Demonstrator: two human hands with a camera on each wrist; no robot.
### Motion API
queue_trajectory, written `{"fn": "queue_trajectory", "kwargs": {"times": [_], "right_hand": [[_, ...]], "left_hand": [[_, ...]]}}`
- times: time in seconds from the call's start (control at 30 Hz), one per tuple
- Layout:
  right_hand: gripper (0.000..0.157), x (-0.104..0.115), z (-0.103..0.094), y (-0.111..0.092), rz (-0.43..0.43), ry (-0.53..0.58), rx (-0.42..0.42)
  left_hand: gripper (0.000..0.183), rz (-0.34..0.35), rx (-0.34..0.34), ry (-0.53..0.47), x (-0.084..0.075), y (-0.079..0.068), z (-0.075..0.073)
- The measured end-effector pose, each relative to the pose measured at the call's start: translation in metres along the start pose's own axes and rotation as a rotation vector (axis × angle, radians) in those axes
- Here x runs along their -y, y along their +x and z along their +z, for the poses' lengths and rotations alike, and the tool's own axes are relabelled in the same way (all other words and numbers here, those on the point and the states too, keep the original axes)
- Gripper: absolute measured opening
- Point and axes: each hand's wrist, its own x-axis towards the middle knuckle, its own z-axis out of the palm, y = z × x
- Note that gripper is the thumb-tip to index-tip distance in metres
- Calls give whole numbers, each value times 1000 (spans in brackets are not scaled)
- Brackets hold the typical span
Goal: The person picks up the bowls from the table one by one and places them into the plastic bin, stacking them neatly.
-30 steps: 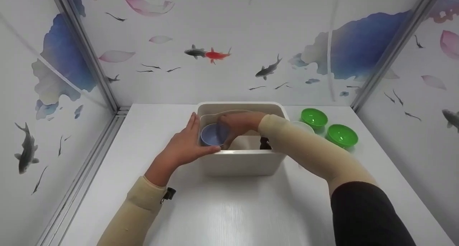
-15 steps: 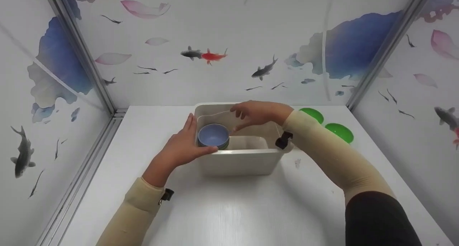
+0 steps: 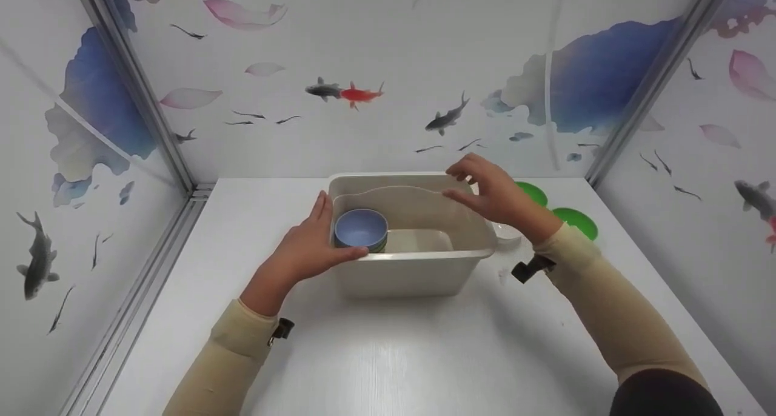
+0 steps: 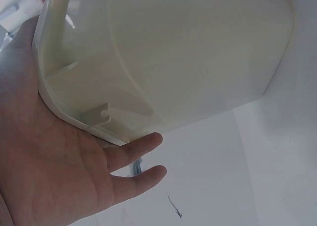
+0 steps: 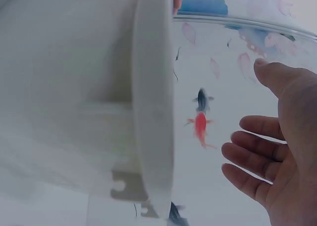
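Fingers (image 4: 143, 182) of the left hand (image 3: 297, 252) lie nearly straight along the left end of the bin (image 3: 400, 276), thumb on its near rim. Inside, a blue bowl (image 3: 362, 225) seemingly tops a stack. The right hand (image 3: 504, 194), loosely bent, holds nothing; green bowls (image 3: 576, 223) sit beyond.

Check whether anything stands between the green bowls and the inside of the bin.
Yes, for the green bowls: the right wall of the bin. A partly hidden white dish sits outside it, and the right hand hovers near the far corner.
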Motion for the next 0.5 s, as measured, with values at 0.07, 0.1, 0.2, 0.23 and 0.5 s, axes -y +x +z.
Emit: {"fn": "queue_trajectory", "kwargs": {"times": [0.07,0.1,0.2,0.23,0.5], "right_hand": [[32,-6,-5,-13,1,23,-66],[31,-9,-7,-19,11,28,-87],[30,-16,-13,-36,53,33,-130],[30,-19,-14,-42,73,31,-137],[26,-45,-16,-88,203,51,-217]], "left_hand": [[143,-4,-3,-1,1,0,1],[143,-8,-4,-2,2,1,1],[142,-8,-8,-5,3,1,2],[141,-8,-10,-6,3,1,2],[144,3,-3,-4,1,-1,0]]}}
